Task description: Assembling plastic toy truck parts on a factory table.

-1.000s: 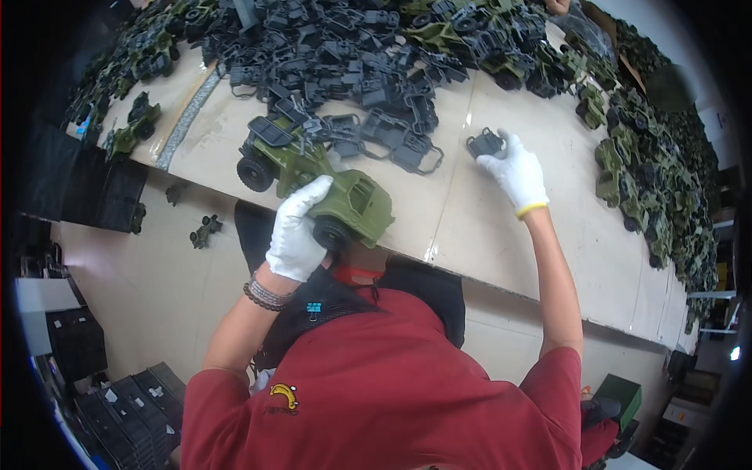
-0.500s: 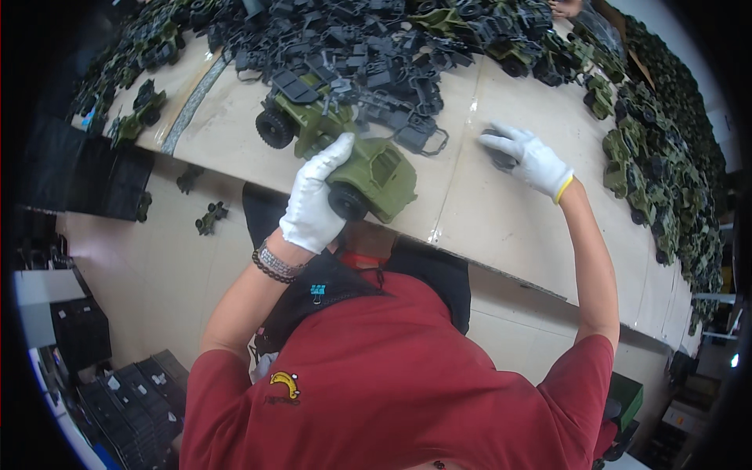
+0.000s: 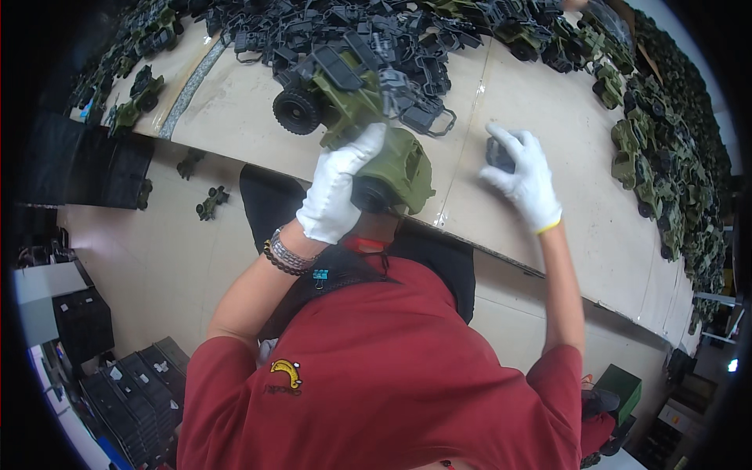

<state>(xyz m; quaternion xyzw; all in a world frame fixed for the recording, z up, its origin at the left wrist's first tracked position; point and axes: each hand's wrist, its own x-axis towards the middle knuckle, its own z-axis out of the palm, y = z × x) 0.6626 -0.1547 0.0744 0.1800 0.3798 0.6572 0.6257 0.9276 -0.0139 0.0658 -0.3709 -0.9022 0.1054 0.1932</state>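
My left hand (image 3: 341, 184), in a white glove, is closed around the middle of a green toy jeep (image 3: 403, 168) with black wheels. The jeep is tilted above the table's near edge, its dark grey rear rack reaching toward the pile. My fingers hide part of its side. To the right, my white-gloved right hand (image 3: 526, 176) curves its thumb and fingers around a small dark grey part (image 3: 499, 154) low over the table. The glove covers some of that part, and its exact kind cannot be made out.
A heap of grey plastic parts (image 3: 423, 113) lies beyond the jeep on the beige table (image 3: 540, 251). Green toy jeeps crowd the right side (image 3: 642, 168), and a few stand at the far left (image 3: 137, 102). On the floor lies another small toy vehicle (image 3: 211, 204). Black crates (image 3: 133, 392) are stacked lower left.
My left hand has shifted right with the jeep, which is turned a little. The right hand has swung more upright, its thumb now showing beside the grey part.
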